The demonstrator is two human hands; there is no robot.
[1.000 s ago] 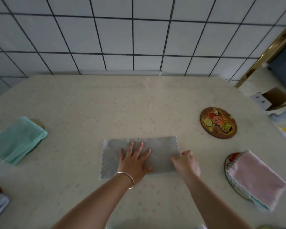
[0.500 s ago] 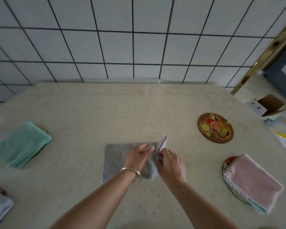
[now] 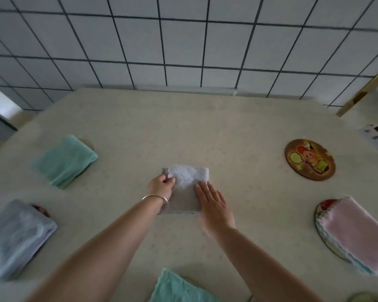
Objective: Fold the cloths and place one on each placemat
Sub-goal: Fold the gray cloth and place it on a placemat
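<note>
While four folded cloths (image 3: 64,161) rest around, two hands—left (image 3: 162,188) pinching, right (image 3: 214,203) flat—press one grey cloth (image 3: 184,200).

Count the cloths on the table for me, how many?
5: a grey one in the middle under both hands, green far left, pale blue near left, pink right, green at the bottom edge. More may sit out of view.

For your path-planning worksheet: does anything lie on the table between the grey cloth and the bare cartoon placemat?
Nothing visible does. Only bare table separates the grey cloth, under both hands, from the uncovered cartoon placemat.
</note>
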